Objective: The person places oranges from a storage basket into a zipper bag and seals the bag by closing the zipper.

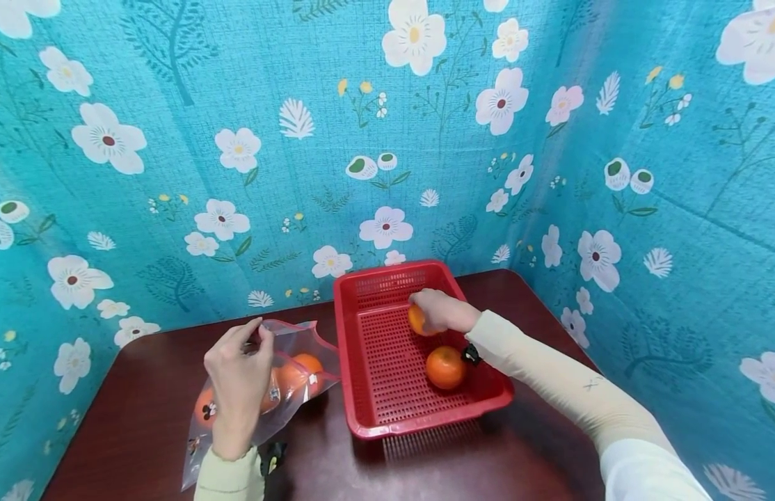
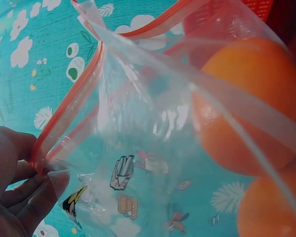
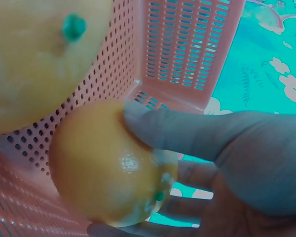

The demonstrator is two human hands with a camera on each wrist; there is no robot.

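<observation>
My left hand (image 1: 240, 369) pinches the red zip edge of a clear plastic bag (image 2: 153, 113) at one corner of its mouth. Several oranges (image 2: 246, 103) lie inside the bag, which rests on the table with its mouth toward the basket. Inside the red plastic basket (image 1: 350, 348), my right hand (image 1: 440, 309) holds an orange (image 3: 108, 163) with the thumb on top and the fingers curled under it. Another orange (image 1: 446, 367) sits on the basket floor nearer to me.
The basket stands on a dark brown table (image 1: 287, 473), right of the bag. A blue flowered cloth (image 1: 300, 174) hangs behind the table and along its right side.
</observation>
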